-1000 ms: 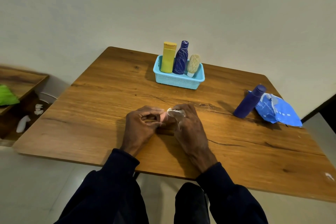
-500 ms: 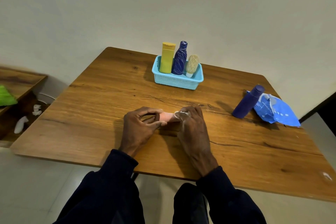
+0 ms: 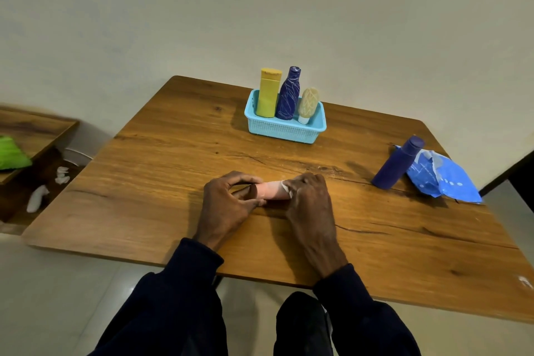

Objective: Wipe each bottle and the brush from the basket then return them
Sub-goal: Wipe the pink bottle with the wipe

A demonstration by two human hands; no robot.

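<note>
A small pink bottle [image 3: 270, 190] with a dark cap lies sideways near the table's middle. My left hand [image 3: 228, 205] pinches its cap end. My right hand [image 3: 310, 205] grips its other end with a white wipe [image 3: 285, 185] pressed against it. At the back stands a light blue basket [image 3: 284, 130] holding a yellow bottle [image 3: 269, 92], a dark blue patterned bottle [image 3: 288, 94] and a cream brush [image 3: 307, 104]. A plain blue bottle [image 3: 397, 163] stands tilted at the right, leaning on a blue wipe packet [image 3: 442, 175].
The wooden table [image 3: 144, 176] ends close to my body, and a wall rises just behind it. A lower wooden shelf [image 3: 31, 130] with a green object [image 3: 11, 153] sits at the left. White scraps [image 3: 37, 201] lie on the floor below it.
My right hand has slid rightward along the pink bottle with the wipe, baring more of the bottle's body. My left hand has kept its hold.
</note>
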